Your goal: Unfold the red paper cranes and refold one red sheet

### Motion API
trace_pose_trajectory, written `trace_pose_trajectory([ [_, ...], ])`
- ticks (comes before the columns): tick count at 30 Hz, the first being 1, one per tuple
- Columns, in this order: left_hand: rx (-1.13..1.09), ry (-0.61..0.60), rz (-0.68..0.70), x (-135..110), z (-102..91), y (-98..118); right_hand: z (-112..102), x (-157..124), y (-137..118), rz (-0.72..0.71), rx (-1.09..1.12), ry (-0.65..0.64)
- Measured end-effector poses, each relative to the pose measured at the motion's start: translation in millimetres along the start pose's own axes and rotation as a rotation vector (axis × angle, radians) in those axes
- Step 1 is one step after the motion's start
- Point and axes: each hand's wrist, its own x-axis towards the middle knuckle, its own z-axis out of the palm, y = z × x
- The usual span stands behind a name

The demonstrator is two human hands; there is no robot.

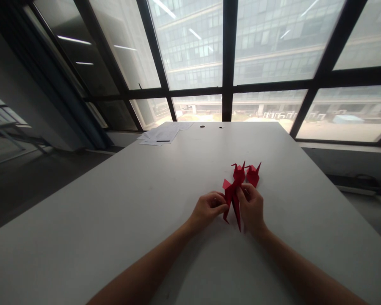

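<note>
Between my two hands is a red folded paper crane [229,195], with two narrow points directed down toward me and a lighter red flap on its upper left. My left hand [210,206] pinches its left side between thumb and fingers. On the right side, my right hand [251,208] grips the paper, hiding part of the folds. Just beyond my hands, a second red paper crane [239,174] sits on the table, partly overlapped by the held one. Close to its right is a third red paper crane [253,175], its lower part near my right fingers.
The long white table [130,212] reaches toward the windows. Loose white papers [161,134] lie at its far left corner, with a dark strip on them. Two small round holes [202,126] show near the far edge. A dark curtain [60,84] hangs at left.
</note>
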Motion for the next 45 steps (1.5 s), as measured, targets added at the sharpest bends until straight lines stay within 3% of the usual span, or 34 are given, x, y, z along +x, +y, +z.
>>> trace_pose_trajectory([
  [5, -0.091, -0.001, -0.045, 0.7, 1.2, -5.0, 0.3, -0.2, 0.8, 0.005, 0.026, -0.064],
  [10, 0.058, 0.066, 0.023, 2.4, -0.3, -0.6, 0.2, 1.1, 1.0, 0.017, 0.015, -0.032],
  [17, 0.156, 0.146, 0.051, 2.7, -0.2, 2.8, 2.8, 0.6, 0.3, 0.038, 0.058, -0.187],
  [23, 0.202, 0.162, 0.069, 4.0, -2.9, -0.7, 2.3, 1.5, 3.4, 0.08, 0.066, -0.185],
  [29, 0.252, 0.288, 0.117, -0.7, 4.9, -2.9, 3.1, 1.3, 3.2, 0.076, 0.061, -0.188],
  [40, 0.557, 0.286, 0.149, -5.6, 9.3, -0.4, 3.8, -1.7, -1.9, 0.016, -0.033, -0.224],
  [45, 0.603, 0.251, 0.175, -6.9, 11.5, 1.2, 2.7, 0.0, 0.6, -0.002, -0.036, -0.134],
])
